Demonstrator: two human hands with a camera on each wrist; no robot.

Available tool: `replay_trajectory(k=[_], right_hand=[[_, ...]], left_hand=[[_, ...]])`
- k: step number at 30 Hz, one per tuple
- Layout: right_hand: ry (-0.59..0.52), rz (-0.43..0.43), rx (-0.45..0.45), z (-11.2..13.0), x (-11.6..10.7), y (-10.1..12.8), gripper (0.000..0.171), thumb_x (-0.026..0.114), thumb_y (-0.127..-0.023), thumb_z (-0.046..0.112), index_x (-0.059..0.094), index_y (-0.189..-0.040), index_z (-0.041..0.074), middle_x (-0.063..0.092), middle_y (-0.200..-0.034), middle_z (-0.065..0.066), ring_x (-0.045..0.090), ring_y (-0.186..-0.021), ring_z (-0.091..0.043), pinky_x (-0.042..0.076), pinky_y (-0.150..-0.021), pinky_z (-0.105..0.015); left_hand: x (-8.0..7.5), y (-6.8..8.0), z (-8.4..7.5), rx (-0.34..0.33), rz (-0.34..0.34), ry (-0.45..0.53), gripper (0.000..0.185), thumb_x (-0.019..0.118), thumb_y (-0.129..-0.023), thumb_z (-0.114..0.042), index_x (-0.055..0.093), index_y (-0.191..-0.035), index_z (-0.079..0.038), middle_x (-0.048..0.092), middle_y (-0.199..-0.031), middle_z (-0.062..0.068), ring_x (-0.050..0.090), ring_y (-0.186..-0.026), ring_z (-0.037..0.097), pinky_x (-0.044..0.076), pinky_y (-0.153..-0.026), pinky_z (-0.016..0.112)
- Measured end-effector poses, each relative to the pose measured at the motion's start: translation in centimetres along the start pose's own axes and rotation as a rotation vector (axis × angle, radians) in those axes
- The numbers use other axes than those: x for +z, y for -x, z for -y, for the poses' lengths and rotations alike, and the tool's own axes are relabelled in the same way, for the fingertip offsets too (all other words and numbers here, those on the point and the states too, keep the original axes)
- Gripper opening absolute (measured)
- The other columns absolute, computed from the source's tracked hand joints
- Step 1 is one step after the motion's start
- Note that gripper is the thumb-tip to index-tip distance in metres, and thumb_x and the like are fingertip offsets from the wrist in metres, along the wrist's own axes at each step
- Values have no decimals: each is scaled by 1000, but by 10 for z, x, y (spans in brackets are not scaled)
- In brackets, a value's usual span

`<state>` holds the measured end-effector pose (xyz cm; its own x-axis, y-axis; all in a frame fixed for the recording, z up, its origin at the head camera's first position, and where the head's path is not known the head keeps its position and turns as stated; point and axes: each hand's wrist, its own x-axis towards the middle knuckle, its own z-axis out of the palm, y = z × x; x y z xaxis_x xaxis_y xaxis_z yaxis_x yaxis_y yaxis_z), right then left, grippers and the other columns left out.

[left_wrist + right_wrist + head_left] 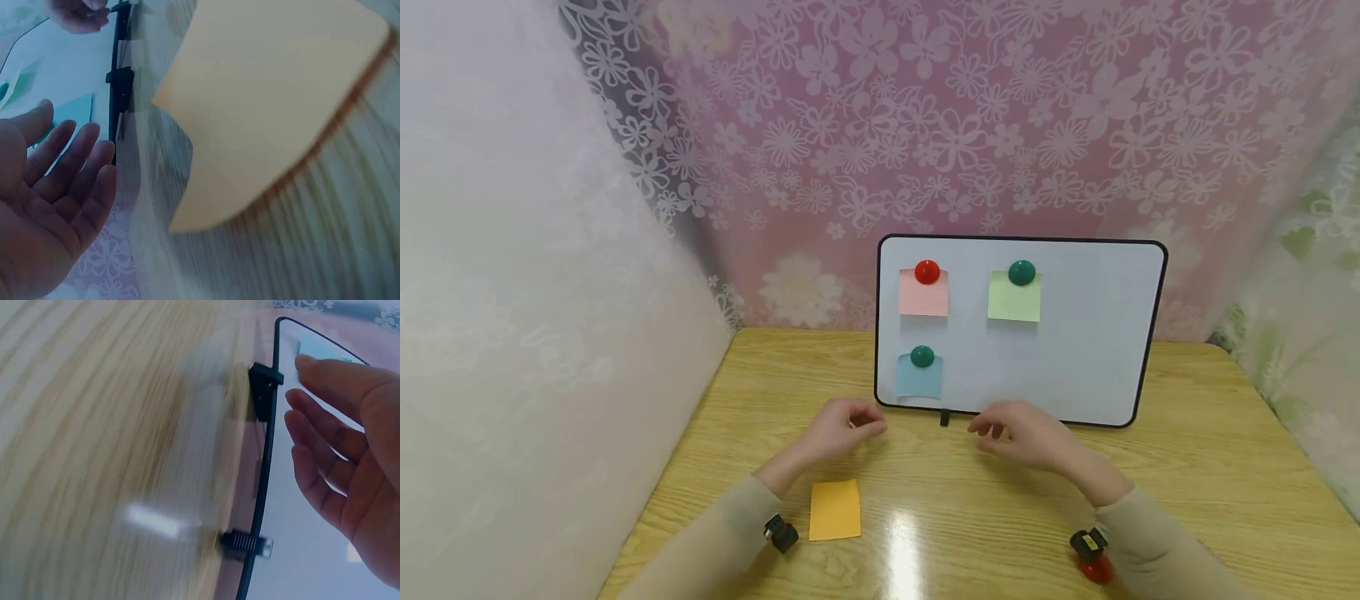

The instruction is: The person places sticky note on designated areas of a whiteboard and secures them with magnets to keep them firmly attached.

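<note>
A whiteboard (pixel 1097 333) stands on the wooden table (pixel 1210 467), leaning against the curtain. On it a red magnet (pixel 927 272) pins a pink note (pixel 923 298), a green magnet (pixel 1021 272) pins a green note (pixel 1015 302), and another green magnet (pixel 922 357) pins a blue note (pixel 919 381). My left hand (pixel 842 432) hovers in front of the board's lower left corner, fingers relaxed, holding nothing. My right hand (pixel 1026 435) hovers by the board's bottom edge, also relaxed. An orange sticky pad (pixel 835 509) lies on the table near my left wrist.
A red magnet (pixel 1096 568) lies on the table beside my right wrist. White curtain hangs on the left, a pink floral curtain (pixel 925 125) behind, a greenish one on the right. The board's black foot (pixel 944 418) sits between my hands.
</note>
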<state>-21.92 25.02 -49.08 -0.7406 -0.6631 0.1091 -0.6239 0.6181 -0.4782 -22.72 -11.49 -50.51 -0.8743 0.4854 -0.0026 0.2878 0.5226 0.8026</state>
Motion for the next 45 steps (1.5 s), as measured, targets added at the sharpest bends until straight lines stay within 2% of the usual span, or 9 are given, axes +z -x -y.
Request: replay_trajectory(k=[7,11,16,20,25,28,33,40,45], right_hand=[[-47,148,-29,-9,-11,21,22,87,-93,24,81,-112,14,76,-104,7,66,-87,-7,57,-75,-31],[-58,212,-12,-16,-14,36,26,91,-89,33,80,-109,20,73,-102,13,63,-86,-4,55,-74,-29],[-52,274,-16,-29,-16,53,29,92,-86,37,78,-107,22,67,-97,18,59,-85,-1,52,-73,-28],[-37,287,-23,-35,-19,67,31,94,-83,37,78,-106,21,64,-93,19,55,-83,0,50,-71,-27],[-2,309,-6,-31,-26,83,34,98,-76,39,79,-102,25,61,-89,22,52,-79,2,49,-67,-27],[-12,348,36,-26,-30,90,36,99,-73,40,79,-101,29,60,-87,23,53,-77,2,49,-66,-27],[-34,389,84,-19,-35,98,38,101,-69,36,79,-100,32,60,-86,22,53,-76,1,49,-65,-27],[-38,433,90,-17,-34,106,43,103,-63,25,76,-95,33,58,-84,21,51,-73,1,48,-63,-26],[-34,456,62,-14,-31,109,48,104,-60,21,75,-96,33,58,-86,23,52,-75,2,48,-65,-26]], left_hand=[[-10,5,2,82,145,-105,17,76,-104,-24,80,-114,-12,73,-97,-14,67,-87,9,57,-78,29],[-13,8,3,94,216,-126,18,80,-100,-22,80,-116,-13,73,-98,-17,67,-88,7,57,-80,29],[-16,11,4,113,279,-154,22,85,-96,-19,80,-115,-12,76,-103,-8,67,-90,8,57,-81,27],[-20,15,3,147,307,-199,24,88,-92,-16,80,-114,-10,77,-107,-1,68,-92,13,57,-82,28],[-23,20,4,161,328,-288,25,91,-89,-19,81,-111,-15,76,-105,-8,67,-91,11,56,-83,26],[-23,22,3,168,343,-329,25,93,-87,-22,81,-109,-16,75,-103,-11,66,-90,9,55,-82,24],[-21,24,2,166,369,-346,25,94,-86,-20,81,-107,-15,75,-103,-10,66,-90,10,54,-82,24],[-19,24,4,163,381,-396,28,96,-83,-22,81,-107,-18,74,-102,-12,65,-89,6,54,-82,23],[-18,24,5,171,387,-418,28,96,-83,-23,81,-106,-18,73,-102,-12,64,-90,5,54,-83,23]])
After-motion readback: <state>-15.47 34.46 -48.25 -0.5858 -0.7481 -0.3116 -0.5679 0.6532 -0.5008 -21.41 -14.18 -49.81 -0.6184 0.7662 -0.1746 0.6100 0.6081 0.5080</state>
